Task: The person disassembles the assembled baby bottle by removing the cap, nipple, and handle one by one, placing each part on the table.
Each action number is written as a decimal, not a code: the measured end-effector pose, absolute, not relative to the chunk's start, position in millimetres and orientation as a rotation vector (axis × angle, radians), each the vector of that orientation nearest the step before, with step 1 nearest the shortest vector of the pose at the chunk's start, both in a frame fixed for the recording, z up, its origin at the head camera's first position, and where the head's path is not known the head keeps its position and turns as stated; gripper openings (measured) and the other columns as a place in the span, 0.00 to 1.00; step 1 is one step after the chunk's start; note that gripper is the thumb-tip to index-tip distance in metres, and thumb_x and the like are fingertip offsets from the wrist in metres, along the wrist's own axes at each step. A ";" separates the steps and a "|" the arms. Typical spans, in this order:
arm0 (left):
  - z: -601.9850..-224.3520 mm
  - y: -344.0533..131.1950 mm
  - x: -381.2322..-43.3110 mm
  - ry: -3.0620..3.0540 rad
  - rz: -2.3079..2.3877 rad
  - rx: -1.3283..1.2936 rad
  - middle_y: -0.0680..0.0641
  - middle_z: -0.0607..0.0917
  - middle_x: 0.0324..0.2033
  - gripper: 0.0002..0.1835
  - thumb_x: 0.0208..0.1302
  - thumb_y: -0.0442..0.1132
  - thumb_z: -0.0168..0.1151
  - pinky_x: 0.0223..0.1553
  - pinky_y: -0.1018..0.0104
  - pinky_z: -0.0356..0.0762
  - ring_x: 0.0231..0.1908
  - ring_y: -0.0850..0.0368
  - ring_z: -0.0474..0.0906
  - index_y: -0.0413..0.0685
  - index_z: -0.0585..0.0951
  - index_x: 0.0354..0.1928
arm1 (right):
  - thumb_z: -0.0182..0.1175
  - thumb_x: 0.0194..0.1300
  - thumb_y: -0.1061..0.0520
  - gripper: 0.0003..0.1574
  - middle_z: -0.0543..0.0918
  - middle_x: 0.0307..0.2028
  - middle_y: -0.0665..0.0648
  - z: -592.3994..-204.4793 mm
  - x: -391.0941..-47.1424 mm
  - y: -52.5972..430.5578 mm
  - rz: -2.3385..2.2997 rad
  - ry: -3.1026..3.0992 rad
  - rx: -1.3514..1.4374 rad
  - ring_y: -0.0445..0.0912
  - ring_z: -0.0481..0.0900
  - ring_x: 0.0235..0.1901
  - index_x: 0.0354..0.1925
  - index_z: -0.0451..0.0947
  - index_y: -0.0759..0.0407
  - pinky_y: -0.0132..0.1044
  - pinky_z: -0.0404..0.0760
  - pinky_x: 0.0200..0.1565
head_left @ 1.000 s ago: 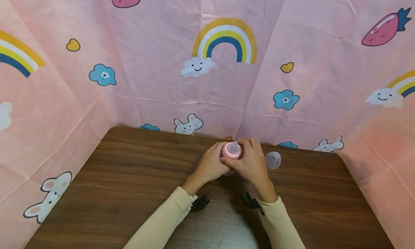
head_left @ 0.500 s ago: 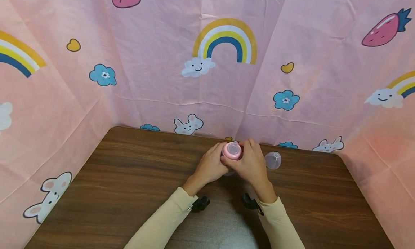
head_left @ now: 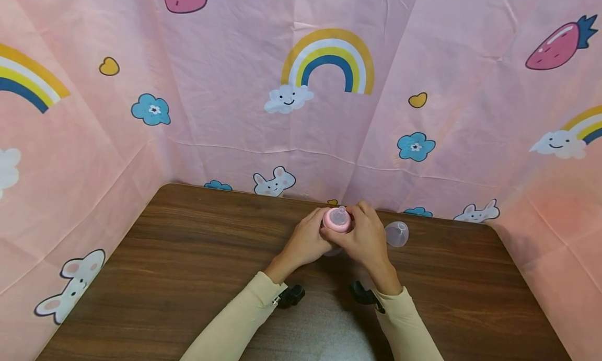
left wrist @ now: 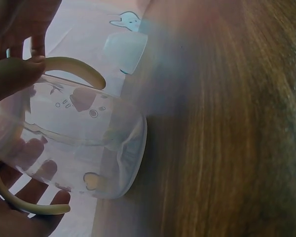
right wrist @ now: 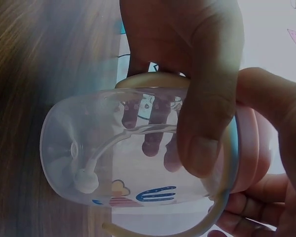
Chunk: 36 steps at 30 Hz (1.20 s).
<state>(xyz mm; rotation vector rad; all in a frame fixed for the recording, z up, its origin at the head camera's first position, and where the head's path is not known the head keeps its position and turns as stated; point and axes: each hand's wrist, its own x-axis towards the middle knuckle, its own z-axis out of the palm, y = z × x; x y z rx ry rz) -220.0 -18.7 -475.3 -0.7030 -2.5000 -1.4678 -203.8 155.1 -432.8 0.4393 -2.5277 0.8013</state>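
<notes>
Both hands are on an upright baby bottle with a pink collar and a clear teat on top. My left hand holds the clear bottle body, its thumb in front and its fingers showing through from behind in the right wrist view. My right hand grips round the collar, with its thumb across the front. Pale yellow handles curve out at the sides. Inside runs a straw ending in a white ball. From above, the hands hide most of the body.
A translucent dome-shaped cap stands on the brown wooden table, just right of my right hand. Pink printed cloth hangs behind the table's back edge and along both sides.
</notes>
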 end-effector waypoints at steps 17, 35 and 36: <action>-473.7 -19.2 -221.1 -2.524 -1.479 -0.678 0.39 0.84 0.63 0.39 0.61 0.37 0.82 0.69 0.46 0.78 0.64 0.42 0.82 0.38 0.76 0.72 | 0.85 0.49 0.34 0.43 0.81 0.41 0.60 -435.4 -205.2 154.6 0.808 -2.511 0.450 0.58 0.79 0.41 0.46 0.86 0.67 0.54 0.81 0.43; -479.2 -16.3 -221.7 -2.466 -1.414 -0.674 0.39 0.85 0.61 0.39 0.55 0.35 0.84 0.67 0.45 0.80 0.61 0.41 0.84 0.36 0.78 0.69 | 0.84 0.49 0.36 0.40 0.79 0.38 0.60 -441.5 -206.6 150.9 0.759 -2.413 0.504 0.59 0.78 0.40 0.42 0.87 0.67 0.54 0.80 0.41; -479.3 -16.5 -221.5 -2.460 -1.420 -0.682 0.38 0.85 0.61 0.39 0.55 0.35 0.84 0.66 0.45 0.80 0.61 0.41 0.84 0.36 0.78 0.69 | 0.84 0.49 0.36 0.39 0.79 0.38 0.60 -441.8 -207.1 151.2 0.776 -2.403 0.517 0.59 0.78 0.39 0.42 0.87 0.68 0.54 0.80 0.41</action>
